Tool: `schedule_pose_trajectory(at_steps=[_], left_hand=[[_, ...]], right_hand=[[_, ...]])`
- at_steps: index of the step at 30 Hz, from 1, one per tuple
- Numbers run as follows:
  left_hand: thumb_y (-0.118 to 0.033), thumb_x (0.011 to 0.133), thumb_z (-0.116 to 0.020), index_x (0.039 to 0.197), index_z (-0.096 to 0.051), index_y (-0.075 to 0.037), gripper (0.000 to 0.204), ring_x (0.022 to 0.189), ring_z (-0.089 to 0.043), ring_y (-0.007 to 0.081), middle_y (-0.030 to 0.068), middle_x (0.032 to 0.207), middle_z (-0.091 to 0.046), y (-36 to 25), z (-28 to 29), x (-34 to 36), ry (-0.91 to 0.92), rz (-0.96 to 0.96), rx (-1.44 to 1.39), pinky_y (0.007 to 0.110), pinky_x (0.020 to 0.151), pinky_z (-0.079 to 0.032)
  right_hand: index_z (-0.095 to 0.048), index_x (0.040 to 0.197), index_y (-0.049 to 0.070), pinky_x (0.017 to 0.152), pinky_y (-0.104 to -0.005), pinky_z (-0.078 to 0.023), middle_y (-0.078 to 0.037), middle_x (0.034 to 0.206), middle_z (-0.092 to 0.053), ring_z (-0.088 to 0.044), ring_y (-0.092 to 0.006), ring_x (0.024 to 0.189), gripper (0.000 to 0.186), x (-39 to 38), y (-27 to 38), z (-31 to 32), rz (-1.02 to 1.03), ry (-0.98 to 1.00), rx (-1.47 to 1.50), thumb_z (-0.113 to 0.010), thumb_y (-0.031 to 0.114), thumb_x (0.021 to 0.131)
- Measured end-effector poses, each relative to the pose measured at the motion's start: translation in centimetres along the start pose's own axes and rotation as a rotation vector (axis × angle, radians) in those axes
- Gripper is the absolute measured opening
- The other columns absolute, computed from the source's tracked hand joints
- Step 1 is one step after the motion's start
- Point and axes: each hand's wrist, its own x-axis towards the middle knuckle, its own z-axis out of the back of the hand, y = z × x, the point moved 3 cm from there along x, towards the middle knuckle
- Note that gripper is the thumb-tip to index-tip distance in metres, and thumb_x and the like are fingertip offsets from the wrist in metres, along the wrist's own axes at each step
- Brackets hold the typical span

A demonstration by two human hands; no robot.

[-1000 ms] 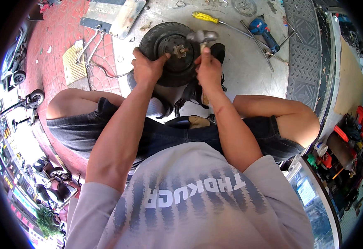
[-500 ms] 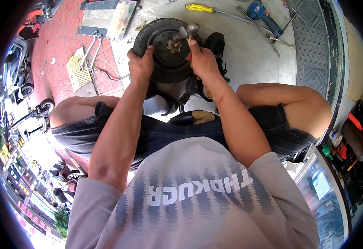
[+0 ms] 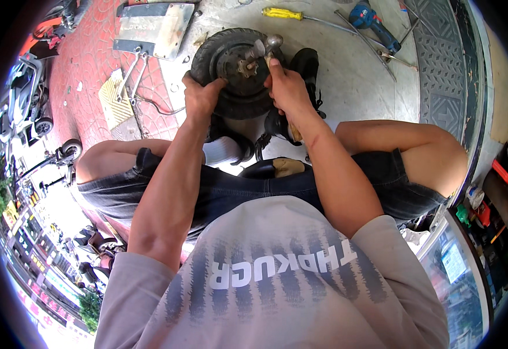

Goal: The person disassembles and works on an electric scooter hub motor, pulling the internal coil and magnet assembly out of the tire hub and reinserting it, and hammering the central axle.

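A small wheel with a black tyre (image 3: 204, 55) stands tilted between my shoes, its dark hub and toothed metal centre (image 3: 247, 68) facing up. My left hand (image 3: 203, 96) grips the tyre's near left side, the thumb reaching over onto the rim. In my right hand (image 3: 289, 87) is a hammer (image 3: 274, 42), its fingers closed round the wooden handle. The metal head lies over the wheel's far right part, close to the centre. The handle's lower end shows beneath my right wrist. Part of the wheel's right edge is hidden by that hand.
Beyond the wheel lie a yellow-handled screwdriver (image 3: 283, 13), a blue cordless power tool (image 3: 376, 26) and thin metal rods. At left are two wrenches (image 3: 129, 75), a yellow ribbed piece (image 3: 114, 102) and a metal plate (image 3: 155, 29). A glass case (image 3: 454, 267) stands at right.
My left thumb has slid from the tyre's edge inward onto the rim. The hammer stays over the wheel in my right hand, with its head near the centre. The whole view has shifted slightly.
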Motion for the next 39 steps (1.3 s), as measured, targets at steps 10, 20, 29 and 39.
schedule_pose_trajectory(at_steps=[10, 20, 29, 39], left_hand=[[-0.029, 0.075, -0.094, 0.151, -0.037, 0.012, 0.104, 0.121, -0.071, 0.0414, 0.0344, 0.131, -0.068, 0.6, 0.1, -0.1, -0.001, -0.093, -0.023, 0.044, 0.106, -0.055], [-0.038, 0.078, -0.093, 0.159, -0.028, 0.009, 0.114, 0.126, -0.066, 0.0465, 0.0369, 0.139, -0.06, -1.7, 0.3, -1.2, 0.014, -0.105, 0.105, 0.048, 0.109, -0.053], [-0.05, 0.079, -0.091, 0.167, -0.02, -0.002, 0.122, 0.128, -0.064, 0.0486, 0.0347, 0.146, -0.051, -5.3, 1.0, -3.1, 0.04, 0.067, 0.3, 0.048, 0.11, -0.053], [-0.049, 0.082, -0.091, 0.163, -0.024, -0.003, 0.116, 0.126, -0.064, 0.0496, 0.0339, 0.14, -0.054, -5.3, 1.0, -3.4, 0.026, 0.083, 0.282, 0.051, 0.106, -0.055]], right_hand=[[-0.061, 0.087, 0.007, 0.043, -0.031, -0.03, 0.001, 0.063, -0.048, -0.039, -0.0101, 0.045, 0.063, -0.2, -0.1, -0.1, -0.029, 0.008, 0.025, -0.049, 0.065, 0.108], [-0.06, 0.091, 0.008, 0.043, -0.0308, -0.029, 0.003, 0.061, -0.045, -0.035, -0.0095, 0.043, 0.061, -0.2, -0.2, 0.0, -0.079, 0.034, 0.087, -0.048, 0.065, 0.109], [-0.06, 0.092, 0.01, 0.043, -0.0312, -0.03, 0.003, 0.061, -0.045, -0.035, -0.0098, 0.044, 0.062, 0.0, -0.6, 0.3, -0.082, 0.004, 0.11, -0.049, 0.068, 0.108], [-0.06, 0.094, 0.012, 0.047, -0.0316, -0.03, 0.004, 0.063, -0.043, -0.034, -0.0095, 0.047, 0.061, -0.1, -1.1, 0.6, -0.102, -0.027, 0.086, -0.048, 0.071, 0.107]])
